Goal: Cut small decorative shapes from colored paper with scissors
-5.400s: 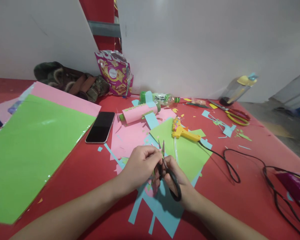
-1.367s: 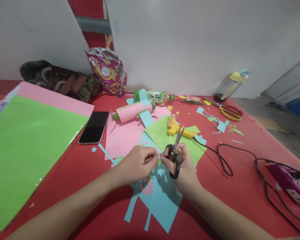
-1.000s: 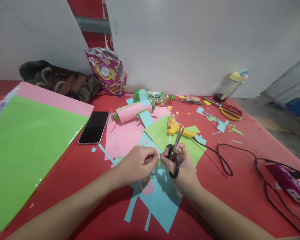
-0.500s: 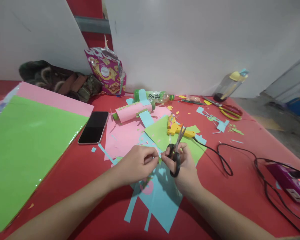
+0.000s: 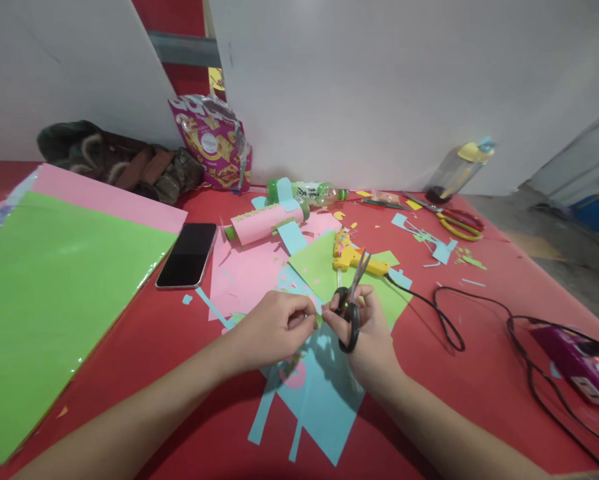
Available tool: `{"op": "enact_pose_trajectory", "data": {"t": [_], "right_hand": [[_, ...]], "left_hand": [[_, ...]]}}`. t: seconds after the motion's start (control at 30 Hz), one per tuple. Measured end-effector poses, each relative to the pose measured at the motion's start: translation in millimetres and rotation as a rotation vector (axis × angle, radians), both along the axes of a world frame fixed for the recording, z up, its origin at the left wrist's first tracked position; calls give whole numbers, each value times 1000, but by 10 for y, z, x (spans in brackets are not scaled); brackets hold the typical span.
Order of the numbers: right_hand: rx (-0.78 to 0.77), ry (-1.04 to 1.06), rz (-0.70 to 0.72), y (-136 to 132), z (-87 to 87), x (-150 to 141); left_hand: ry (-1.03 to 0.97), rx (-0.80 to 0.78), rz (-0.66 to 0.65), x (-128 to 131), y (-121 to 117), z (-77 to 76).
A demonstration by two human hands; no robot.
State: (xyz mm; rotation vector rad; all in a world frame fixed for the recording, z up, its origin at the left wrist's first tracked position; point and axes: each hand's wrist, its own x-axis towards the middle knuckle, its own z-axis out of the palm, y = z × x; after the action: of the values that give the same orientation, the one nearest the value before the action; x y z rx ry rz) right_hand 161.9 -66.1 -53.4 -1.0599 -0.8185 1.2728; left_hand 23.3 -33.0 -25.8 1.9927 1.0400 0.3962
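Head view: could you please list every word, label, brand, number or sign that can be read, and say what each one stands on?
No text reads whole and sure.
Snack bag: large white letters along the top, broken up by creases; the smaller print is too small.
Green bottle: dark characters on a white label, too blurred to read surely.
Purple box: any marks are too blurred to read.
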Motion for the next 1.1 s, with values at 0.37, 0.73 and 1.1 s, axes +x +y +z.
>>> {"op": "enact_pose_trajectory", "data": {"t": [0.37, 0.73, 1.1], "right_hand": [[6, 7, 4, 8, -12, -2], [-11, 1, -7, -2, 8, -11], [-7, -12, -9, 1, 17, -14]], "left_hand": [[2, 45, -16, 1, 0, -8], [11, 50, -32, 7, -13, -22], [4, 14, -37, 20, -12, -20]]}}
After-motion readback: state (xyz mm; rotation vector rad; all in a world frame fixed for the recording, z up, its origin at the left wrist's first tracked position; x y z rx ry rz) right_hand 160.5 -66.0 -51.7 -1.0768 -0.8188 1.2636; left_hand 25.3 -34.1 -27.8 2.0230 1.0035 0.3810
